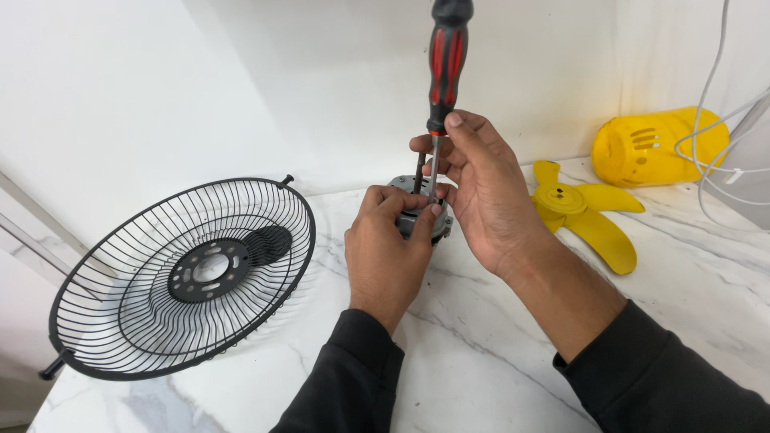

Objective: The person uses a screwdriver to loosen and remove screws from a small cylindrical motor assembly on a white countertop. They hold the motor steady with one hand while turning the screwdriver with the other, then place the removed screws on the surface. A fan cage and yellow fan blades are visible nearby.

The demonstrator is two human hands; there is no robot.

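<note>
Dark sleeves enter from six o'clock and lead up to both hands over the white marble counter (481,353). To seat the screw well, the screwdriver (446,56) is best kept upright and the motor braced against turning. Left hand (389,248) is closed around the grey fan motor (421,210) at centre; right hand (473,188) pinches the screwdriver's shaft, fingers curled. Black wire guard (184,277) lies at nine o'clock, yellow blade (581,216) at three.
</note>
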